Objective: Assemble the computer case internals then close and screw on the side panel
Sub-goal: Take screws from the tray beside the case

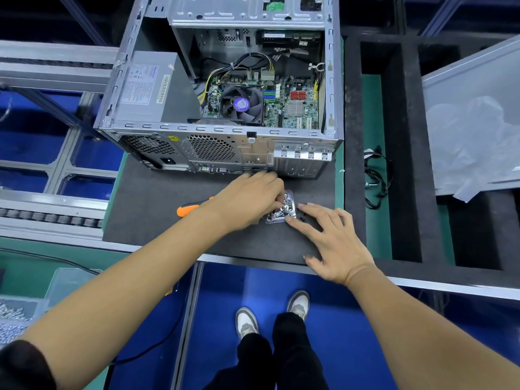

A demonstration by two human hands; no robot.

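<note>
Screw-picking stage, by the look of it. The computer case (219, 88) lies on its side at the far edge of the dark surface (157, 220), open side up, with the motherboard and fan showing and no side panel on it. The big grey sheet off to the right (472, 108) could be that panel, but I can't say for sure.

Near the front edge, the little clear screw tray (281, 211) sits between both hands. The left hand (247, 198) has its fingers curled down into the tray, seemingly pinching a screw, though the fingertips hide what exactly. The right hand (332, 237) is spread flat, fingertips pressing the tray's edge so it doesn't skate.

Tip for this bit: keep that right hand pinning the tray and lift out one screw at a time. The orange-handled screwdriver (191, 208) lies under the left wrist, ready to grab.
</note>
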